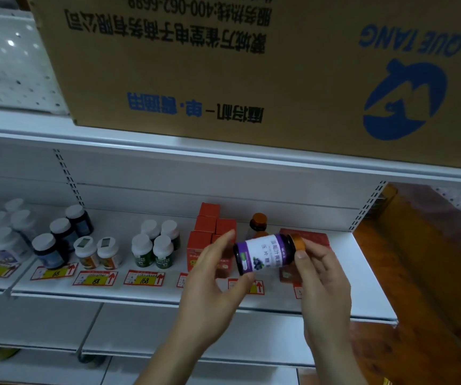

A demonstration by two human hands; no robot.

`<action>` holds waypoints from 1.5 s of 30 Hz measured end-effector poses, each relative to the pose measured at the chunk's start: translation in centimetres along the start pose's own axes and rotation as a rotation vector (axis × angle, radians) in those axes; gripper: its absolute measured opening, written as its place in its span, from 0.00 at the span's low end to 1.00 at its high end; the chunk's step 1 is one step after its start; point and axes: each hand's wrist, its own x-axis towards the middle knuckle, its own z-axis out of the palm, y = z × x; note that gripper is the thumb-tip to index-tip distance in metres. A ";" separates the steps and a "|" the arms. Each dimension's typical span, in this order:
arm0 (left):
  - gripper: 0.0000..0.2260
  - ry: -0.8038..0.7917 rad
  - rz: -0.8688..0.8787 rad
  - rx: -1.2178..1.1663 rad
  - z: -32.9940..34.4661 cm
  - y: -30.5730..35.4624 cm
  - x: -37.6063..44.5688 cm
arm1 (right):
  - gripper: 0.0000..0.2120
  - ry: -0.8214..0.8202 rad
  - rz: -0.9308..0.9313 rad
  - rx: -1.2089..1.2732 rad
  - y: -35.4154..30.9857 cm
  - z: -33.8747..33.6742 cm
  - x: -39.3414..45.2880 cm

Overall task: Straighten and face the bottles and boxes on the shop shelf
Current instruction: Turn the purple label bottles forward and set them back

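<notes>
Left hand [212,276] cradling the base end of a dark bottle [265,254], thumb under the bottom at 6 o'clock and fingers reaching up behind it toward 12. Right hand [321,276] pinching the orange cap [299,243] between thumb and fingers, at 3 o'clock of the bottle. Bottle held on its side in the air just in front of the white shelf [362,273], cap pointing to 3 o'clock, purple-and-white label with a berry picture facing the camera. Behind it at 12 o'clock, one more amber bottle with an orange cap [258,222] standing upright. At 10 o'clock, a cluster of red boxes [208,226] in rows; another red box [318,237] partly hidden behind the right hand. Out at 9 o'clock, four green-labelled bottles with white caps [154,245], then two orange-labelled ones [97,252], then dark bottles with white caps [62,237]. Red and yellow price tags [143,278] along the shelf front. Overhead at 12 o'clock, a large cardboard carton [223,65] with its print upside down.
</notes>
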 end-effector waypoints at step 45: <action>0.19 -0.529 0.120 1.040 9.5 -13.9 2.5 | 0.10 -0.464 -0.463 -0.861 13.1 1.1 9.0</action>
